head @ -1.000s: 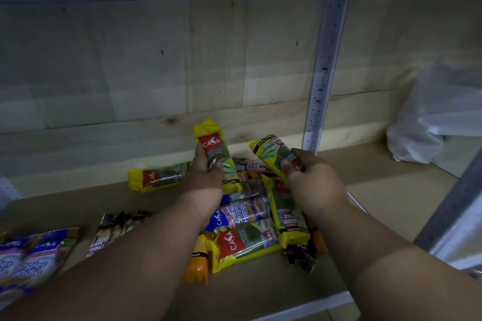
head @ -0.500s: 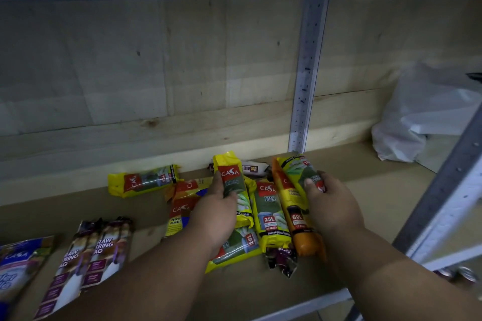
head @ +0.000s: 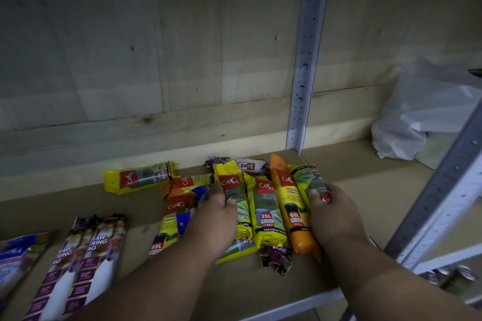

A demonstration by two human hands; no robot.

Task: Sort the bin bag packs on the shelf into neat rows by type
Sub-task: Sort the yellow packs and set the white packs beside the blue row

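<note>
Several Casa bin bag packs lie in a loose cluster on the brown shelf board [head: 365,206]. My left hand [head: 216,219] grips a yellow pack [head: 232,187] that lies lengthwise beside a yellow 25L pack [head: 266,211]. My right hand [head: 333,214] holds a yellow-green pack [head: 307,180] down at the right end, against an orange 60L pack [head: 292,211]. Another yellow 25L pack [head: 138,177] lies crosswise at the back left. A mixed heap with a blue pack [head: 193,195] and a 60L pack [head: 167,229] sits under my left forearm.
Purple drawstring bag packs [head: 86,255] and a blue pack [head: 15,255] lie at the front left. A white plastic bag [head: 422,117] sits at the back right. A perforated metal upright [head: 305,73] stands behind the cluster, another [head: 448,198] at the right front. Cans [head: 453,276] show below.
Both hands have lowered their packs from a raised position onto the shelf, side by side with the 25L and 60L packs. The view has shifted slightly left.
</note>
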